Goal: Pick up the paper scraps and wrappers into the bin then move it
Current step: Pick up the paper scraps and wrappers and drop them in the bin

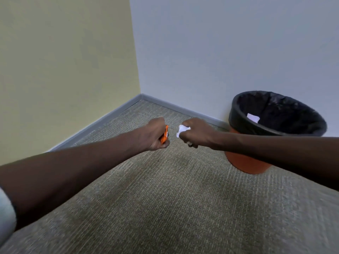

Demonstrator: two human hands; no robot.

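Note:
An orange bin [245, 165] lined with a black bag [275, 109] stands on the carpet against the right wall. A white paper scrap [253, 118] lies inside it. My left hand [156, 134] is closed around an orange wrapper [165, 134], held above the carpet left of the bin. My right hand [196, 132] is closed around a crumpled white paper scrap [182, 130], just right of my left hand and a short way left of the bin's rim. My right forearm crosses in front of the bin.
A yellow wall [64, 61] and a pale grey wall [229, 43] meet in a corner with a grey baseboard [102, 120]. Grey-green carpet [174, 208] covers the floor in front of me.

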